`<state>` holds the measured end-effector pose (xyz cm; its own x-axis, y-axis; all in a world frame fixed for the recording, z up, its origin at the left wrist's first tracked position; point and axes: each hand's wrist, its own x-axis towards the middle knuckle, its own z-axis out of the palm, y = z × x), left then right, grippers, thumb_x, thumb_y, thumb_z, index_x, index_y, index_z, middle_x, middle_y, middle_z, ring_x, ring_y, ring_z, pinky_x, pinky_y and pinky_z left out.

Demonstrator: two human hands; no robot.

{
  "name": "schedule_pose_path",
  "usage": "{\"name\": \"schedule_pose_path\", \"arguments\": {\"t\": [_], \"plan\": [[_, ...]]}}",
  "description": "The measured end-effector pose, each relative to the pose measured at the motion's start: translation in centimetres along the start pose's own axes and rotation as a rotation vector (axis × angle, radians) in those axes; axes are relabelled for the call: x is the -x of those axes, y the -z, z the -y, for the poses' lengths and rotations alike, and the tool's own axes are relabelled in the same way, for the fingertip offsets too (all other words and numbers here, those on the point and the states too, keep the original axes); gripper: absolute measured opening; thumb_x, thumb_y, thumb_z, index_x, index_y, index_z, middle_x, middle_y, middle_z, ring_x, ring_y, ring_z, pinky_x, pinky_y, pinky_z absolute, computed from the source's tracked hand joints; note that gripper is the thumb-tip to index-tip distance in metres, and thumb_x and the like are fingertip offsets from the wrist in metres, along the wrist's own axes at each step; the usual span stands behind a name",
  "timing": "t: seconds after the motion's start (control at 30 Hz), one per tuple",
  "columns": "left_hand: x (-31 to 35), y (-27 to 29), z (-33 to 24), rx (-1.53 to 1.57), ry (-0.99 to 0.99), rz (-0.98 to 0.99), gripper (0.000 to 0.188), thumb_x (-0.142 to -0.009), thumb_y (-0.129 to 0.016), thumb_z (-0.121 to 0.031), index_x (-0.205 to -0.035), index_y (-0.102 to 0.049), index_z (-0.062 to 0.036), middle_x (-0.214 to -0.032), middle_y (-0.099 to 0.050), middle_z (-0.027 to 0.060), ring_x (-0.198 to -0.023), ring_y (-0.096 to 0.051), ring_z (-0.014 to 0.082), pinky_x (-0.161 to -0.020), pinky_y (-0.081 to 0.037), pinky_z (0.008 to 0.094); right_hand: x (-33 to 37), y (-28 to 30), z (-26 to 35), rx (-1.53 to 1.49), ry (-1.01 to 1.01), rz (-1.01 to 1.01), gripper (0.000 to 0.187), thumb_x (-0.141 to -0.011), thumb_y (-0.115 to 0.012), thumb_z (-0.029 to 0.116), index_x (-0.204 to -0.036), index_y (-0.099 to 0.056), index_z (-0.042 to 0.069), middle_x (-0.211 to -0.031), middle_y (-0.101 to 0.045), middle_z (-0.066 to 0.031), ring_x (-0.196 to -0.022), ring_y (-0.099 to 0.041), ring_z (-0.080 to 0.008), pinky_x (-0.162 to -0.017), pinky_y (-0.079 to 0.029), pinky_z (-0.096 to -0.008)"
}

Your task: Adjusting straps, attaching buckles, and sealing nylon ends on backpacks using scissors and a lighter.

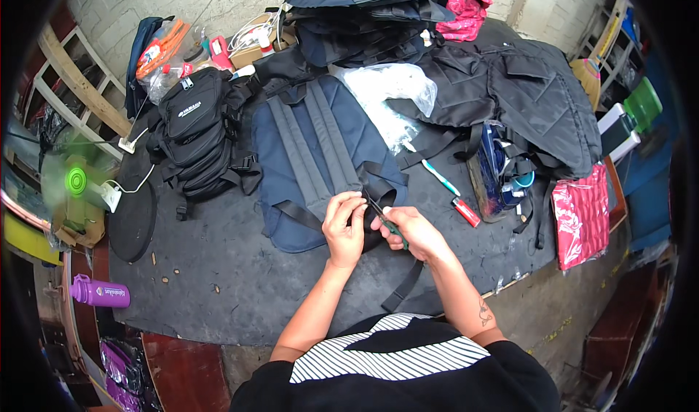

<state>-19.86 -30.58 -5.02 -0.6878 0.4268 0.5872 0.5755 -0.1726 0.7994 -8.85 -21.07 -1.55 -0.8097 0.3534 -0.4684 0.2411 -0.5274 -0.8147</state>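
A navy backpack (291, 231) lies on the dark table with its two grey padded shoulder straps (295, 150) facing up. At the lower end of the right strap, my left hand (344, 230) is closed in a pinch; what sits between the fingertips is too small to make out. My right hand (413, 233) is wrapped round small scissors with dark green handles (394, 230). Their blades point up and left, close to my left fingertips. Black webbing (378, 186) loops beside the blades, and a loose webbing end (403, 288) hangs below my right hand.
A black bag (193, 128) stands left of the backpack. Clear plastic (386, 91), a teal-and-white pen (440, 177), a red lighter (466, 212) and a blue pouch (495, 171) lie to the right. Stacked bags (364, 26) rise behind; a purple bottle (100, 291) is at left.
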Motion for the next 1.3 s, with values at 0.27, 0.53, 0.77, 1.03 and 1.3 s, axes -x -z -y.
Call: {"name": "schedule_pose_path", "arguments": {"t": [0.27, 0.53, 0.77, 1.03, 1.3], "plan": [[-0.4, 0.3, 0.1, -0.145, -0.202, 0.095, 0.011, -0.076, -0.062, 0.008, -0.085, -0.063, 0.0026, -0.090, -0.063, 0.0108, -0.082, -0.061, 0.0209, -0.073, -0.049, 0.0297, 0.6, 0.2, 0.2, 0.002, 0.149, -0.001, 0.027, -0.095, -0.048, 0.022, -0.086, -0.059, -0.001, -0.067, -0.049, 0.0006, -0.049, -0.037, -0.0049, -0.045, -0.031, -0.0202], [0.2, -0.2, 0.0, -0.071, -0.110, 0.080, 0.010, -0.074, -0.061, 0.008, -0.082, -0.062, 0.0015, -0.088, -0.062, 0.0115, -0.082, -0.060, 0.0270, -0.073, -0.048, 0.0330, 0.2, 0.2, -1.1, -0.131, 0.117, -0.004, 0.030, -0.097, -0.046, 0.024, -0.087, -0.058, -0.001, -0.066, -0.048, 0.0009, -0.047, -0.034, -0.0045, -0.044, -0.029, -0.0194], [-0.1, -0.1, 0.0, 0.054, 0.004, 0.082, 0.011, -0.074, -0.061, 0.009, -0.083, -0.062, 0.0018, -0.089, -0.063, 0.0114, -0.082, -0.061, 0.0251, -0.071, -0.049, 0.0315, -0.2, 0.2, -1.0, -0.015, 0.209, -0.059, 0.027, -0.095, -0.050, 0.023, -0.084, -0.060, 0.000, -0.063, -0.048, 0.0023, -0.047, -0.033, -0.0035, -0.043, -0.026, -0.0189], [-0.1, -0.5, -0.1, 0.042, -0.035, 0.045, 0.011, -0.076, -0.061, 0.008, -0.085, -0.062, 0.0022, -0.089, -0.062, 0.0117, -0.081, -0.062, 0.0217, -0.070, -0.050, 0.0285, -0.7, 0.4, -1.7, -0.064, 0.247, -0.093, 0.029, -0.093, -0.053, 0.025, -0.079, -0.060, 0.001, -0.060, -0.046, 0.0034, -0.045, -0.032, -0.0018, -0.041, -0.022, -0.0183], [0.2, -0.8, 0.8, 0.407, 0.234, -0.011, 0.008, -0.081, -0.058, 0.010, -0.086, -0.059, 0.0046, -0.100, -0.057, 0.0080, -0.091, -0.056, 0.0136, -0.081, -0.045, 0.0251, 0.0, 0.1, -1.1, -0.309, 0.105, 0.086, 0.032, -0.096, -0.048, 0.029, -0.086, -0.059, 0.000, -0.065, -0.048, 0.0021, -0.047, -0.034, -0.0038, -0.042, -0.026, -0.0195]]}}
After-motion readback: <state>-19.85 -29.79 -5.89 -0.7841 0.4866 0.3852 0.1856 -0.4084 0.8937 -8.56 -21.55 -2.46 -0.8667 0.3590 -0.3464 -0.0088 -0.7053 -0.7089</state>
